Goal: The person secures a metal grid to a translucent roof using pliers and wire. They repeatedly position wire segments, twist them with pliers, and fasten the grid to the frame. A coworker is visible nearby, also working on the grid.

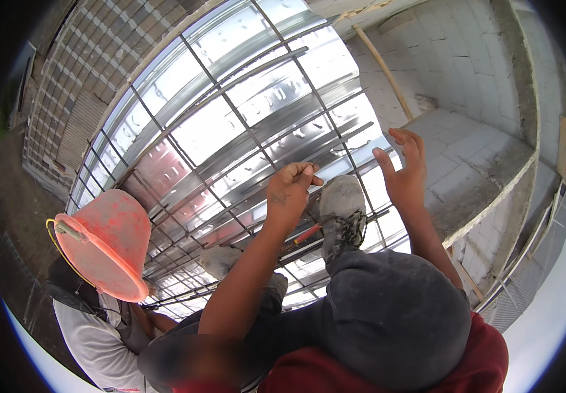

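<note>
My left hand point(289, 191) is closed in a pinch above the steel mesh point(260, 145). Whatever its fingertips hold, if anything, is too small to make out. To its right my right hand point(406, 169) is raised with thumb and fingers apart, holding nothing, near the edge of the shiny corrugated metal sheets point(335, 59). Between my forearms a dusty shoe point(342, 198) rests on the mesh. A slim tool with a red handle point(308, 234) lies beside that shoe, its other end hidden. Another dusty shoe point(220, 262) shows left of my left forearm.
At the left a co-worker in a grey sleeve point(99, 347) is close by, with a dusty orange bucket point(109, 242) in front. Pale block walls point(453, 59) and a concrete ledge point(486, 203) drop away on the right. A wooden pole point(385, 71) leans there. A tiled roof point(99, 59) lies far left.
</note>
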Tool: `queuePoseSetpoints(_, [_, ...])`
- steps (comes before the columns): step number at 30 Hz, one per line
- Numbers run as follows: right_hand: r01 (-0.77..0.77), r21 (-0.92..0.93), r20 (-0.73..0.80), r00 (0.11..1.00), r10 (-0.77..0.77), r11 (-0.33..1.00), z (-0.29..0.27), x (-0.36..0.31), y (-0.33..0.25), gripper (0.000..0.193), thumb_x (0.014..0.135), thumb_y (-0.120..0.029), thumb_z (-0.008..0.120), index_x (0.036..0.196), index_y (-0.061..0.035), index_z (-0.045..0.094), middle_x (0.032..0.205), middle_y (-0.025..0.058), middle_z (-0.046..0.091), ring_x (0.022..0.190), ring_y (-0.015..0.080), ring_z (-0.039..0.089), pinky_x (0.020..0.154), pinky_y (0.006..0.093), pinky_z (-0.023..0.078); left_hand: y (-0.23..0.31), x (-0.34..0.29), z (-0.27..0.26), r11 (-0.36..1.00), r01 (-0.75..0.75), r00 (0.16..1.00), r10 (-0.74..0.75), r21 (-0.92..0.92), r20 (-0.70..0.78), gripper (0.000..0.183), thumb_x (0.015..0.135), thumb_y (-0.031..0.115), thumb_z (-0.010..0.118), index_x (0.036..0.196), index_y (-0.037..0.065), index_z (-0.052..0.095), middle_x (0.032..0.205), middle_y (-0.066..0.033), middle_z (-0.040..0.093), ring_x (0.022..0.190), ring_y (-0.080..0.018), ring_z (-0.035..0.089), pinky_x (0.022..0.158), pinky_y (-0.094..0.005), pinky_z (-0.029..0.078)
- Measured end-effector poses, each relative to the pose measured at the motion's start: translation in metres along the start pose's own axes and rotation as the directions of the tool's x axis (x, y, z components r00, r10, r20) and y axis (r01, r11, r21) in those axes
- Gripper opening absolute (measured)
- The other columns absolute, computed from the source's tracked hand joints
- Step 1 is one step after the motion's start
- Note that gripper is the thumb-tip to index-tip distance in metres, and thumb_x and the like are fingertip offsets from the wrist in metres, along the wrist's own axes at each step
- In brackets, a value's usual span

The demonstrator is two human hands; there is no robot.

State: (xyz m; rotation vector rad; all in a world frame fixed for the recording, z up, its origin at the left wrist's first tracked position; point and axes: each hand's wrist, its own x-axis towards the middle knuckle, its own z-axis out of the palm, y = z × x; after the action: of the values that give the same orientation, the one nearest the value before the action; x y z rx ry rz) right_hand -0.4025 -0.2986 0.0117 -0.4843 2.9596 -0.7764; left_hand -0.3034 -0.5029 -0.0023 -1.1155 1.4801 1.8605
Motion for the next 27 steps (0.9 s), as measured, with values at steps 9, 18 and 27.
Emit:
queuePoseSetpoints(9, [-0.79,0.554,0.613,0.6,0.514,0.262,0.006,-0.037,-0.009,0.039,0.106,-0.029,0.049,0.132,-0.0003,0.056,0.102,0.0088,0.067,0.086,0.0145,0.063,0.075,0.028,0.054,-0.013,-0.014,0.098,0.927,0.258,0.956,-0.204,-0.274,0.21,0.026,0.102,0.02,0.055,0.115,-0.001,0.062,0.086,-0.0087,0.071,0.055,-0.0098,0.058,0.049,-0.0215,0.043])
queuePoseSetpoints(18, [-0.846,0.508,0.743,0.526,0.414,0.162,-0.004,-0.017,0.02,0.027,0.102,-0.02,0.055,0.117,0.0009,0.06,0.083,0.0046,0.068,0.064,0.0061,0.058,0.05,0.0229,0.044,-0.01,-0.006,0.066,0.954,0.3,0.881,-0.278,0.003,0.382,0.03,0.097,0.027,0.061,0.115,0.003,0.067,0.094,-0.0095,0.073,0.072,-0.0156,0.069,0.068,-0.0268,0.054])
queuePoseSetpoints(27, [-0.179,-0.223,0.48,0.835,0.268,0.958,0.019,0.013,0.076,0.01,0.085,-0.015,0.067,0.089,-0.0065,0.07,0.074,0.0123,0.07,0.066,0.0276,0.067,0.062,0.0411,0.051,-0.007,0.032,0.028,0.884,-0.31,0.901,0.39,0.351,-0.189,0.035,0.085,0.021,0.07,0.115,0.004,0.068,0.104,-0.013,0.071,0.088,-0.026,0.068,0.085,-0.0371,0.052])
